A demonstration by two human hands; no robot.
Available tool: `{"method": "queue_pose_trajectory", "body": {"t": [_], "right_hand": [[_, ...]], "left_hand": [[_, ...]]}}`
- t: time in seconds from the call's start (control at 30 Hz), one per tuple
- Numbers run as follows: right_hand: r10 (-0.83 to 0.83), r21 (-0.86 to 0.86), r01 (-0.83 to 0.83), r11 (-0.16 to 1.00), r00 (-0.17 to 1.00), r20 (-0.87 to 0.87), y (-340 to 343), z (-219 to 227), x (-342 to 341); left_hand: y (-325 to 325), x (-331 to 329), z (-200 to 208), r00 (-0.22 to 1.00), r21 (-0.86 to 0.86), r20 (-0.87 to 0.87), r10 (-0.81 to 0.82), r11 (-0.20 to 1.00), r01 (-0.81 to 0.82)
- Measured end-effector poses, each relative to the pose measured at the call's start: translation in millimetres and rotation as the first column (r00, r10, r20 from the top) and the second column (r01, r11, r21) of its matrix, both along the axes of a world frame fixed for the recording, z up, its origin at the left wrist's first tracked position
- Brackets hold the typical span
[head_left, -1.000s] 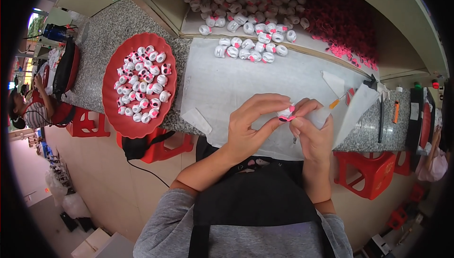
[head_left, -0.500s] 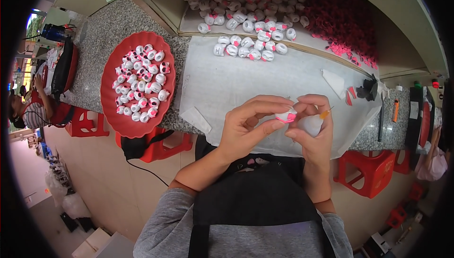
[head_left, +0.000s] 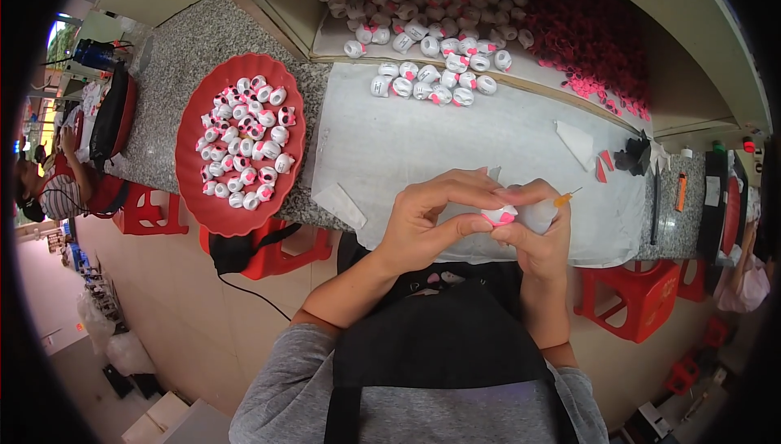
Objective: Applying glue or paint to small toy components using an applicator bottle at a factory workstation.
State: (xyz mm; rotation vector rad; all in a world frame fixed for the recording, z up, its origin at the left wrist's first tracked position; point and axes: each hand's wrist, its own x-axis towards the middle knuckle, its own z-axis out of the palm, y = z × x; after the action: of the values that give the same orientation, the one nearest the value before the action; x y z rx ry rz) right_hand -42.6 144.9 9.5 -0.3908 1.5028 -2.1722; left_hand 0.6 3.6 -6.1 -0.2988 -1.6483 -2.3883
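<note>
In front of my chest, my left hand (head_left: 416, 223) is closed, pinching a small white figurine head (head_left: 499, 216) with a pink bow between thumb and fingertips. My right hand (head_left: 543, 250) meets it from the other side, its thumb and forefinger pressing at the same piece. Tucked in that right hand is a translucent white squeeze bottle (head_left: 537, 215) with an orange needle tip (head_left: 563, 199) pointing up and right. Fingers partly cover both the figurine and the bottle.
White paper (head_left: 407, 159) covers the granite bench. Several white-and-pink heads (head_left: 439, 86) line its far edge, below a shelf of more heads and pink pieces (head_left: 586, 82). A red scalloped tray (head_left: 185, 159) of heads stands left. Paper scraps (head_left: 576, 143) and an orange pen-like object (head_left: 681, 192) lie right.
My right hand has come in to the left, and its thumb and forefinger now press on the figurine head. The bottle's needle has swung a little to the right.
</note>
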Motion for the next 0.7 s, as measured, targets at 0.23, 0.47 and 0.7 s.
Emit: {"method": "queue_pose_trajectory", "body": {"t": [0.23, 0.47, 0.7], "right_hand": [[0.023, -0.020, -0.023, 1.000, 0.999, 0.033, -1.9, 0.1, -0.4], [0.051, -0.034, -0.048, 0.998, 0.994, 0.096, -3.6, 0.4, -1.6], [0.002, 0.023, -0.002, 1.000, 1.000, 0.013, -9.9, 1.3, -3.8]], "left_hand": [[-3.7, 0.1, -4.7, 1.000, 0.024, -0.005, -0.027, 0.999, 0.027], [-5.1, -0.3, -3.1, 0.999, 0.007, 0.019, -0.031, 0.999, 0.031], [-5.1, -1.5, -2.4, 0.996, 0.062, 0.086, 0.007, 0.998, -0.013]]}}
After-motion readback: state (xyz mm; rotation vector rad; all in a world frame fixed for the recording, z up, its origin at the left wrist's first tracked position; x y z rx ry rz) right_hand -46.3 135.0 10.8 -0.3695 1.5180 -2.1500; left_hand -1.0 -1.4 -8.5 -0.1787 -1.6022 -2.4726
